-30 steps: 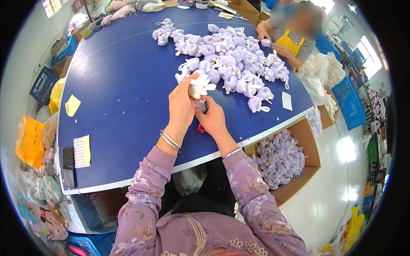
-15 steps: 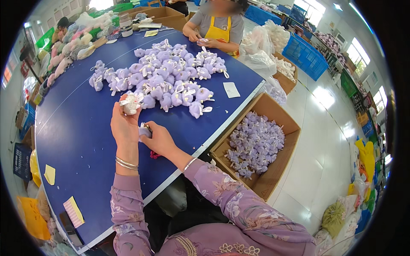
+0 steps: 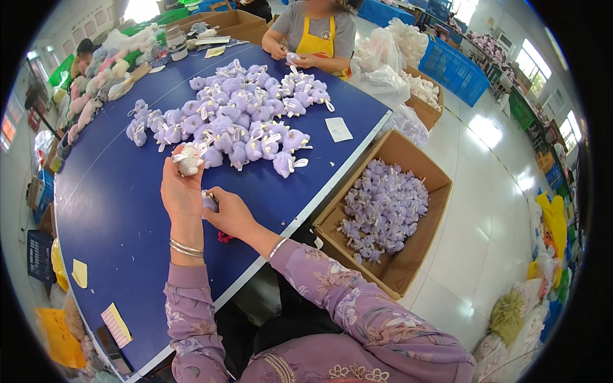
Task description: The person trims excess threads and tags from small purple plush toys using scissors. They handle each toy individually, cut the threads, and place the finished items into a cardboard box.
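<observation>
My left hand (image 3: 182, 196) is raised over the blue table (image 3: 121, 242), its fingers closed round a small white plush piece (image 3: 189, 161) with pale ribbon-like ears. Just below it, my right hand (image 3: 230, 214) grips a small lilac plush piece (image 3: 209, 202) close to the left palm. Something dark shows by the right fingertips, too small to make out. Beyond both hands lies a heap of lilac plush pieces (image 3: 233, 118) with white ears and small yellow bits. A dark red item (image 3: 225, 237) lies on the table under my right wrist.
A cardboard box (image 3: 436, 173) of small lilac pieces stands right of the table edge. Across the table a co-worker in a yellow apron (image 3: 317, 39) handles a lilac piece. Pastel plush (image 3: 105, 73) lies far left. Paper slips (image 3: 338, 129) and a phone (image 3: 115, 350) rest on the table.
The view has shifted slightly, so the table and heap sit a little further left. Both hands keep their holds. The co-worker's hands have moved slightly apart, showing the lilac piece.
</observation>
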